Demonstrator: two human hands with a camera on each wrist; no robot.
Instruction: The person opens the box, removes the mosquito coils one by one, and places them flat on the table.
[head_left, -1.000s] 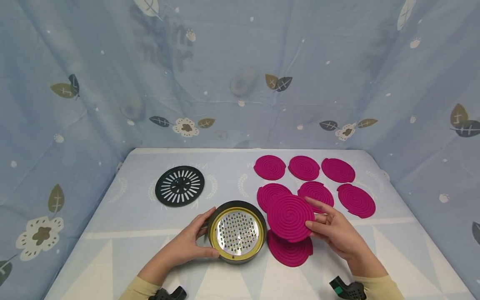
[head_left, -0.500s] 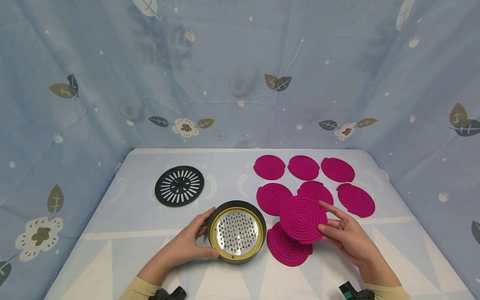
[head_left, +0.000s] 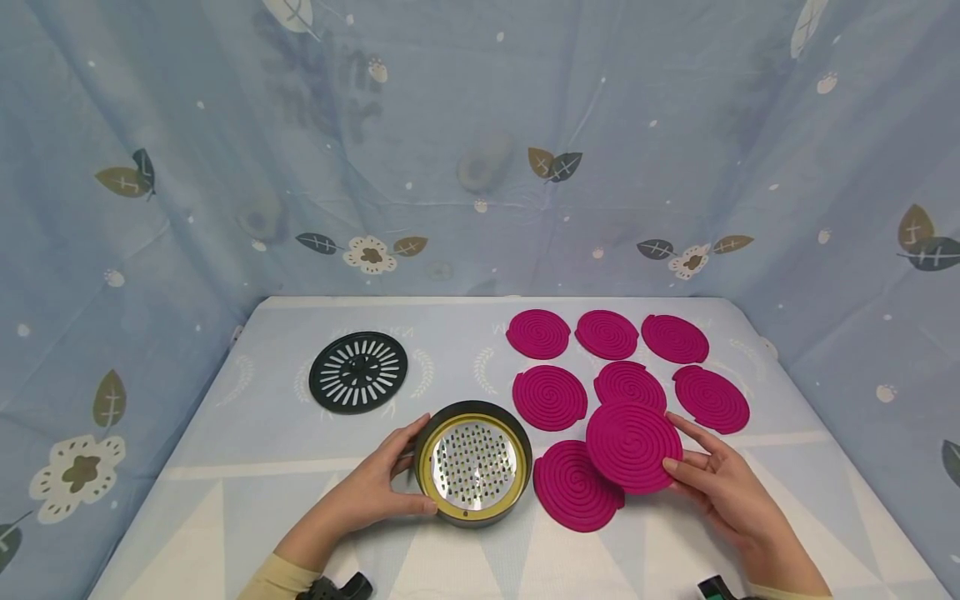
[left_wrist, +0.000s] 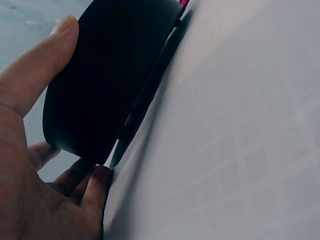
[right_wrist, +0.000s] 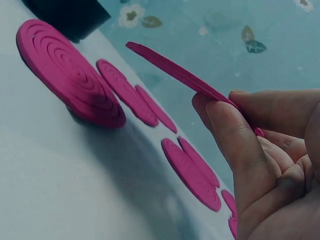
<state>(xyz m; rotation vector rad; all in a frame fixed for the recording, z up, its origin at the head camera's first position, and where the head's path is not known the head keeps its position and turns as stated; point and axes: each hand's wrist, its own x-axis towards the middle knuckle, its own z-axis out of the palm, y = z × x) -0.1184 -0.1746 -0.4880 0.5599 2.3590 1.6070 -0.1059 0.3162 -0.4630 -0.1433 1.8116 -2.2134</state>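
Observation:
My right hand (head_left: 731,492) pinches a magenta mosquito coil (head_left: 633,447) by its right edge, thumb on one face and fingers on the other. In the right wrist view this coil (right_wrist: 185,75) is seen edge-on, raised off the table. Just below and left of it, another coil (head_left: 573,492) lies flat, partly overlapped in the head view. My left hand (head_left: 375,487) grips the left side of a round black mosquito coil holder (head_left: 474,408), which has a yellow inner ring and a studded metal plate inside. The left wrist view shows the holder's dark side wall (left_wrist: 110,75) between thumb and fingers.
Several more coils lie in two rows at the back right, among them a near-left coil (head_left: 550,398) and a far-right coil (head_left: 675,339). A black slotted lid (head_left: 358,372) lies at the back left. A patterned cloth (head_left: 480,167) hangs behind the table (head_left: 247,500).
My right hand has carried the pinched coil to the right and slightly nearer, uncovering more of the coils beneath. The left hand and the holder have stayed in place.

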